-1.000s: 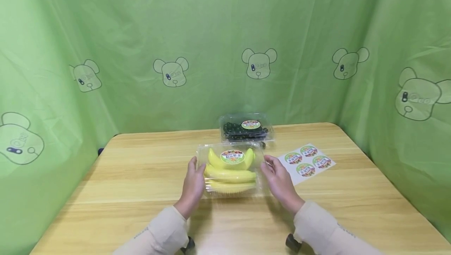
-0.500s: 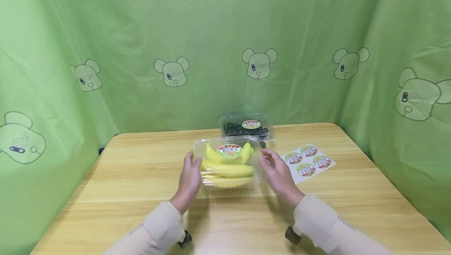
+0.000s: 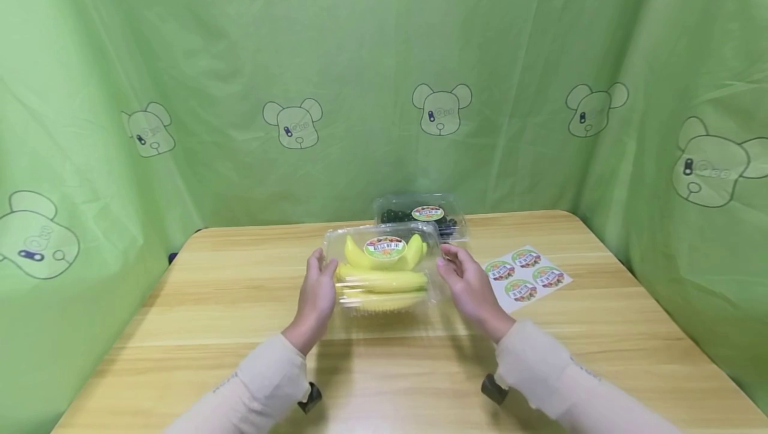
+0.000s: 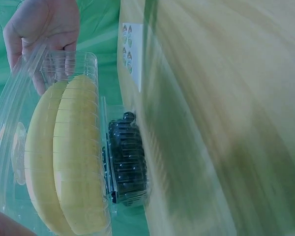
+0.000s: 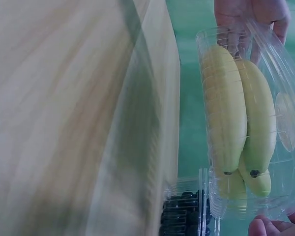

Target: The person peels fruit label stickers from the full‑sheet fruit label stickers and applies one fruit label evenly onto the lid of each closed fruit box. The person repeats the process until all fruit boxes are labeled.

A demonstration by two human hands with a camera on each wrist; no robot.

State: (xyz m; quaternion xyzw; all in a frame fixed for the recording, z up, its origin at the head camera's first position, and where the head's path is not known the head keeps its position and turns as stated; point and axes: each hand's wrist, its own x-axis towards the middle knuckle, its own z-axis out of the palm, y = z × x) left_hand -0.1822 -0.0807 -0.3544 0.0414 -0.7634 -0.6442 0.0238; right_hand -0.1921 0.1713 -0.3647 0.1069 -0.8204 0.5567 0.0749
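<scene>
A clear plastic clamshell box (image 3: 333,239) of yellow bananas (image 3: 381,281) is held up off the table between both hands. Its lid bears an oval fruit sticker (image 3: 385,248). My left hand (image 3: 317,294) grips the box's left end, thumb on the near side. The right hand (image 3: 474,289) grips the opposite end, its fingers (image 4: 66,61) showing behind the plastic in the left wrist view. From the right wrist, the bananas (image 5: 223,108) lie side by side against the ribbed wall, and several fingertips of the right hand (image 5: 275,227) appear at the bottom edge.
Behind the held box, a second clear box (image 3: 459,227) of dark grapes (image 3: 396,216) with a similar sticker stands at the table's far edge. A white sheet of round stickers (image 3: 510,302) lies right of the right hand. Green curtains (image 3: 360,34) surround the wooden table (image 3: 240,301).
Both hands have carried the banana box slightly away from the body and to the left. It now overlaps the grape box more in the head view.
</scene>
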